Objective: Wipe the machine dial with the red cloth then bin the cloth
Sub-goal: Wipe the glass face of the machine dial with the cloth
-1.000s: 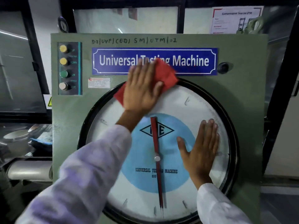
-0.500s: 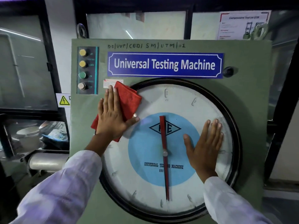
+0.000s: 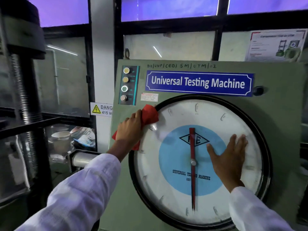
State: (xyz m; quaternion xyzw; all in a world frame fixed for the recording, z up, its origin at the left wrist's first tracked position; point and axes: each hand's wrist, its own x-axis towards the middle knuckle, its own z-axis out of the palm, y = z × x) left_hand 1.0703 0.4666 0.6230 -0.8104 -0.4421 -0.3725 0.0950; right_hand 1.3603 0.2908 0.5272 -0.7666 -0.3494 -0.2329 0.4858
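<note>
The big round dial [image 3: 180, 114], white with a blue centre, a red needle and a black rim, fills the front of a green machine cabinet [image 3: 283, 104]. My left hand [image 3: 130, 129] presses the red cloth [image 3: 150, 114] against the dial's upper left rim, the cloth bunched under the palm and fingers. On the right half of the dial face my right hand [image 3: 228, 157] lies flat with fingers spread and nothing in it. No bin is in view.
A button panel [image 3: 127, 85] and a blue "Universal Testing Machine" plate [image 3: 198, 83] sit above the dial. A danger sign [image 3: 101, 109] hangs left of the cabinet. A dark threaded column [image 3: 25, 84] stands at far left, with clutter [image 3: 75, 137] behind glass.
My left hand has swept the cloth from the dial's top down and left to its upper left rim. The right hand stays flat on the dial. My view has shifted left and up.
</note>
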